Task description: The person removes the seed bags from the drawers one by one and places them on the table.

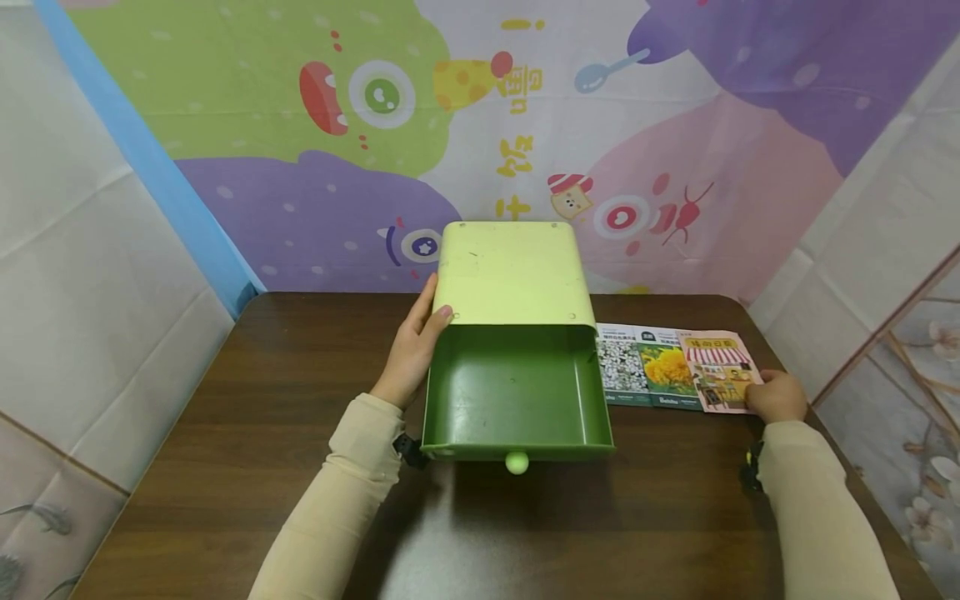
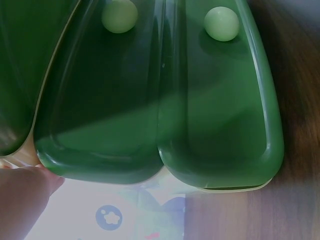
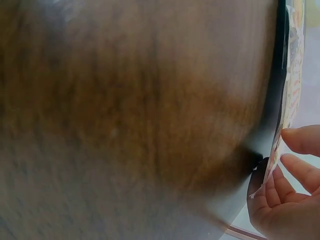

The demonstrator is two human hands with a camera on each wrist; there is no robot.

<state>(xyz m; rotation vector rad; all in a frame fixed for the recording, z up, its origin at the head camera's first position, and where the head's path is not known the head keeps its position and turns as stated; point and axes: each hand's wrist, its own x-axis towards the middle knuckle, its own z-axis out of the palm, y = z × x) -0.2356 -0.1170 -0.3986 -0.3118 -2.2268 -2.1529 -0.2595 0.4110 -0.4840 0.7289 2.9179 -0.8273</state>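
Cabinet (image 1: pixel 513 271), pale yellow-green, stands near the middle of the far edge of the table (image 1: pixel 247 417), and we record its top drawer (image 1: pixel 517 392) drawn out toward the near edge, green floor exposed, with a round knob (image 1: pixel 517 463) at front centre. In the left wrist view we observe two lower drawers (image 2: pixel 117 100), both closed. We find the left hand (image 1: pixel 411 350) at the cabinet's left side: fingers straight along the panel, thumb touching the front edge above the opened drawer; we class this as unclenched contact. The right hand (image 1: pixel 780 396) is at the table's right edge, toward the far right corner, grasping the pink packet (image 1: pixel 720 367) by its right border in a pinch. That packet lies rightmost in a row of three and overlaps the yellow-flower packet (image 1: pixel 670 371); the white-flower packet (image 1: pixel 624 367) is innermost, just beside the cabinet. Whether it touches the drawer, we cannot tell. We note cream sleeves (image 1: pixel 322 508) on both arms and a dark device at each wrist. Behind the far edge hangs a cartoon-printed cloth (image 1: pixel 375 92).
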